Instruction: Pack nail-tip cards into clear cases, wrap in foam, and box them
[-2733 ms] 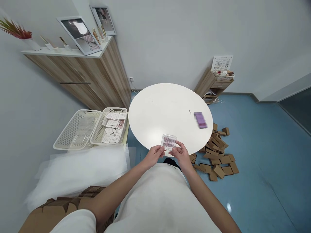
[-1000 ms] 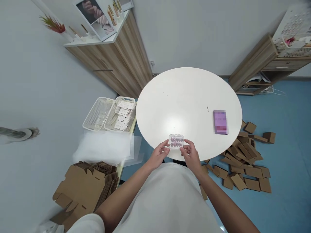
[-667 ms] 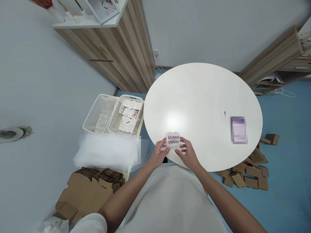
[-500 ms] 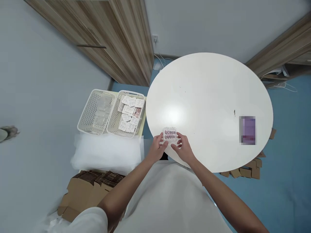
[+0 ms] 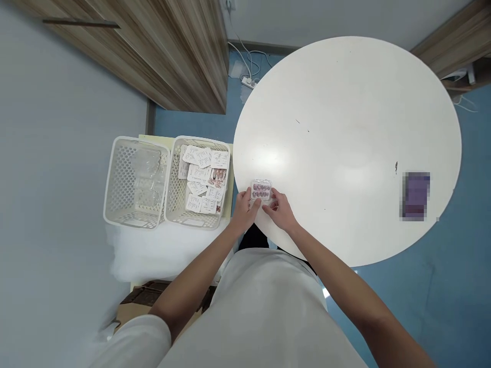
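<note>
A small clear plastic case (image 5: 261,189) with two rows of shiny purple-pink press-on nails is at the near left edge of the round white table (image 5: 345,128). My left hand (image 5: 244,210) grips its left side, with fingers along the edge and the thumb at the near corner. On the opposite side, my right hand (image 5: 281,210) has bent fingers against the right edge and its thumb close to the near edge. The undersides of the fingers are hidden.
Left of the table stand a white basket with printed cards (image 5: 199,174) and a basket with clear plastic packs (image 5: 148,168). White wrapping sheets (image 5: 153,250) lie nearer me, above cardboard boxes (image 5: 132,312). A blurred purple item (image 5: 416,197) is at the table's right.
My view has tilted down and shifted, so the table and baskets appear larger. My right hand's fingers have closed in on the case, which stays between both hands.
</note>
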Demonstrator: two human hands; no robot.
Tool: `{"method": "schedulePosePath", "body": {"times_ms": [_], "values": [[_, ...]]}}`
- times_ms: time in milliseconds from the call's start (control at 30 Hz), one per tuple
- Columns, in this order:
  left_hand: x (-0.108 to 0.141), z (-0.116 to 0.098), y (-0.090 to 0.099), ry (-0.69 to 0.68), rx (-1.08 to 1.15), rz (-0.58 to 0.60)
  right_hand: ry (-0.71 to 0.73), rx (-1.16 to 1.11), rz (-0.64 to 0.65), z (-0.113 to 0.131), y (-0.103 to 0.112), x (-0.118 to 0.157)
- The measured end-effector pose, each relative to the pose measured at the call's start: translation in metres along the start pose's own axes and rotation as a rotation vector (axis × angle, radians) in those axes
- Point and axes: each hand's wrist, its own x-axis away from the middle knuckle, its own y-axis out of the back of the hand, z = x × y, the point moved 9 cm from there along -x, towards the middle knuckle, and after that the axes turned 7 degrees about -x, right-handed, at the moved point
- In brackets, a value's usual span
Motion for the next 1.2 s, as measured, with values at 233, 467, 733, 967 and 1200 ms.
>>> {"method": "schedulePosePath", "body": {"times_ms": [233, 467, 733, 967, 1200], "values": [[-0.015, -0.003, 0.004, -0.002, 0.049, -0.008, 0.004, -0.002, -0.029, 0.008, -0.001, -0.016], [-0.018, -0.006, 0.007, -0.027, 0.066, -0.002, 0.032, 0.007, -0.037, 0.013, -0.002, -0.022], [-0.009, -0.003, 0.001, -0.039, 0.097, -0.042, 0.039, 0.009, -0.042, 0.002, 0.000, -0.011], [0.023, 0.016, -0.006, 0.057, 0.059, -0.071, -0.027, 0.086, 0.061, -0.016, 0.017, 0.038], [0.090, 0.029, -0.036, 0.090, 0.147, 0.049, 0.061, 0.103, 0.193, -0.033, 0.063, 0.114]]}}
